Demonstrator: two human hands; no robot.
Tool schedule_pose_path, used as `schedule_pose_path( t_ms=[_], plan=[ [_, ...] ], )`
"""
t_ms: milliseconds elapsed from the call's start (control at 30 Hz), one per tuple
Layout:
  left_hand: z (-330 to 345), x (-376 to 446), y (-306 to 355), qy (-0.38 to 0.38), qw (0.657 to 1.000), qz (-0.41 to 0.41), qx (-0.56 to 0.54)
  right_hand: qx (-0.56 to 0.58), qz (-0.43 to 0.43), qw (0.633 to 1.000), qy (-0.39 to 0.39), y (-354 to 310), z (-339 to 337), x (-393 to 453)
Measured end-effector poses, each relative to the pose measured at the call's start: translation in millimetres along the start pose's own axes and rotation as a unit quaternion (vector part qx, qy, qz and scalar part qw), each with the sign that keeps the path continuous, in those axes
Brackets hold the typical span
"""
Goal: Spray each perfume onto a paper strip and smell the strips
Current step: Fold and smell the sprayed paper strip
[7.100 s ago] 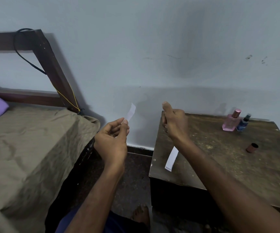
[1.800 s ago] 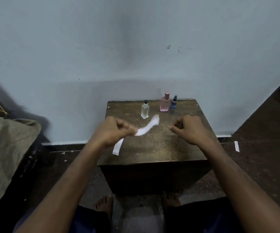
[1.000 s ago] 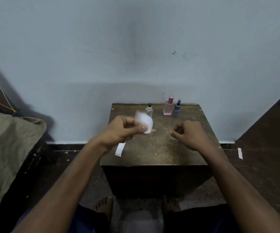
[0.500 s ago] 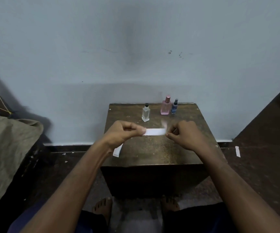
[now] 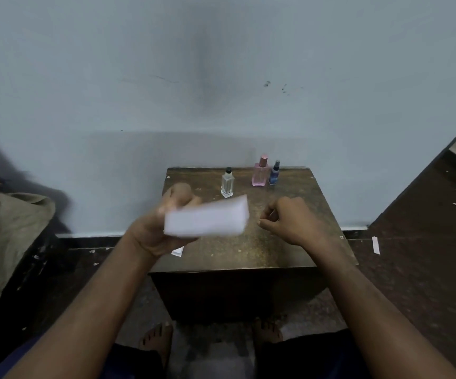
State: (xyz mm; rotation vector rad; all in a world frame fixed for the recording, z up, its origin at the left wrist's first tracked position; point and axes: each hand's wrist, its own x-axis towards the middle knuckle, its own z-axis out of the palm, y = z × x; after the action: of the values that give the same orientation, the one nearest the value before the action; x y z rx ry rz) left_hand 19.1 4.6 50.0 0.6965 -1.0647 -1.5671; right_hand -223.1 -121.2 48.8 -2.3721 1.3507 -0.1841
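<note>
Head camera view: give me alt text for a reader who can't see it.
A person's left hand holds a motion-blurred white paper strip above a small dark wooden table, while the right hand hovers empty beside it. Clear, pink and blue perfume bottles stand at the table's far edge, near a pale wall.

Worn, scuffed dark wood on the tabletop [image 5: 289, 242], matt and speckled. Beyond the fingers [image 5: 266, 214], clear glass bottle [image 5: 227, 184], glossy pink glass bottle [image 5: 260, 173], small blue bottle [image 5: 274, 175]. Blurred white paper strip [image 5: 206, 220], matt. Left: crumpled olive cloth on bed [image 5: 5, 236].
</note>
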Motion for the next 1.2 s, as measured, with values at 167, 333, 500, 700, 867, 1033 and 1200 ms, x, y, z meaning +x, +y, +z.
schedule_pose_path(
  t_ms=[167,333,500,700,867,1033,1200],
  plan=[
    [5.3,2.7,-3.1,0.059,0.972,-0.053,0.22,-0.006,0.001,1.0,-0.006,-2.8,0.9,-2.2],
    [2.8,0.9,7.8,0.084,0.989,-0.018,0.122,0.006,0.01,1.0,0.005,1.0,0.1,-4.3],
    [7.4,-1.2,9.5,0.037,0.998,-0.016,0.056,0.003,0.009,1.0,-0.003,-1.0,0.5,-3.5],
    [4.7,-0.5,13.6,0.054,0.986,-0.006,0.16,0.003,0.016,1.0,-0.004,1.1,2.1,-1.7],
    [3.5,-3.7,8.4,0.061,0.994,0.008,0.09,0.012,0.016,1.0,-0.01,-1.6,2.3,-1.0],
    [19.4,3.1,11.0,0.181,0.943,-0.053,0.273,-0.007,0.035,0.999,-0.034,-4.6,-1.5,-0.9],
    [27.1,3.4,7.5,0.139,0.958,-0.062,0.242,0.313,0.053,0.947,-0.05,-23.0,-9.5,-11.2]
  ],
)
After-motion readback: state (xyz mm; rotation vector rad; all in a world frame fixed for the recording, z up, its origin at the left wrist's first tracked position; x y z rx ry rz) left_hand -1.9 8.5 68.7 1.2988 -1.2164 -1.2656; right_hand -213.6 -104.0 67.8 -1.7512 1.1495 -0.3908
